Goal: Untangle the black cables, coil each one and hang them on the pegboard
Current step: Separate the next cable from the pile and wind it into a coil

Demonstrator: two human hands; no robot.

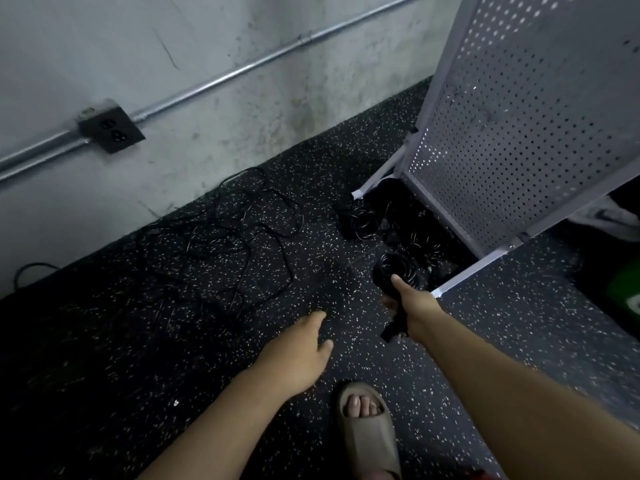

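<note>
My right hand [412, 306] grips a coiled black cable [398, 268], held over the floor just left of the pegboard's foot. My left hand [301, 351] hangs open and holds nothing. A loose tangle of black cables [242, 230] lies on the speckled floor along the wall, ahead of my left hand. More coiled black cables [363, 221] sit on the floor under the white pegboard [512, 119], which stands upright at the right on a white frame.
A grey concrete wall with a conduit pipe and a black outlet box [110, 128] runs along the back. The pegboard's white foot [464, 275] reaches onto the floor near my right hand. My sandalled foot [367, 424] is at the bottom. A green object [623, 299] sits far right.
</note>
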